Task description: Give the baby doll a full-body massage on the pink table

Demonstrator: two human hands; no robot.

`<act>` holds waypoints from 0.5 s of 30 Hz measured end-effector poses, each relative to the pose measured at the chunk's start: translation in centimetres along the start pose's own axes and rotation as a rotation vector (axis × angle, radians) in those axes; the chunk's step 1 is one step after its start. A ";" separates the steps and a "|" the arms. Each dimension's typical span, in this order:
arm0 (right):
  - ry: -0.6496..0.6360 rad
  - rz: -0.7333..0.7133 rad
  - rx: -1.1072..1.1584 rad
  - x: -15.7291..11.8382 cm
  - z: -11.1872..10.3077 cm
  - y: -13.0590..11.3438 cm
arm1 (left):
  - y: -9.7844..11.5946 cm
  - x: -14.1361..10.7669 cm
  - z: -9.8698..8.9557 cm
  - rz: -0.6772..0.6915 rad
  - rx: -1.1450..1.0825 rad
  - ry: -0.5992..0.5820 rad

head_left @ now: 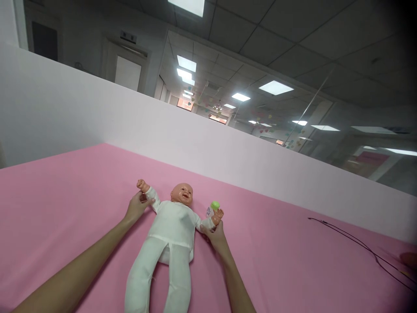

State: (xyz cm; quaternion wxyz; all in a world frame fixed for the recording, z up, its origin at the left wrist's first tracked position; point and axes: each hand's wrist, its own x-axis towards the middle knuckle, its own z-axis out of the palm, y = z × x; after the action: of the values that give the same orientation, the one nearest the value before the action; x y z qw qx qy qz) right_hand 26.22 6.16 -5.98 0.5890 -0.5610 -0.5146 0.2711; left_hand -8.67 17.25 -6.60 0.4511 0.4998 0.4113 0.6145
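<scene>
A baby doll (172, 224) with a white cloth body lies on its back on the pink surface, head away from me and both arms spread. My left hand (137, 208) is closed around the doll's forearm on the left, thumb on top, just below its small fist. On the other side, my right hand (215, 234) grips the doll's other forearm under its open plastic hand. Just behind that hand stands a small container with a light green cap (215, 205), its lower part partly covered by the doll's hand.
The pink surface (276, 261) reaches a low white wall (156, 130) at the back. A thin black cable (358, 241) lies at the right, near a dark, blurred object (408, 260) at the edge. Beyond the wall is glass with lit ceiling panels.
</scene>
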 end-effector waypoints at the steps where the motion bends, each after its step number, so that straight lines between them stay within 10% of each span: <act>1: 0.016 0.015 -0.020 -0.1 0.2 0.0 | -0.1 -0.1 0.2 0.003 -0.013 -0.006; 10: 0.019 -0.034 0.132 -0.9 2.5 -2.4 | 1.4 0.1 0.3 -0.096 -0.290 -0.048; 15: -0.119 0.006 0.133 -0.8 3.8 -2.1 | 0.8 -0.2 0.5 0.022 0.018 -0.060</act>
State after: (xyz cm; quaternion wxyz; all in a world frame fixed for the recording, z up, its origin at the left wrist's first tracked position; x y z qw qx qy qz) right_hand 22.01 6.43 -4.89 0.5926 -0.5052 -0.5278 0.3392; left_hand -8.31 16.87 -5.83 0.4520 0.5264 0.3976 0.6005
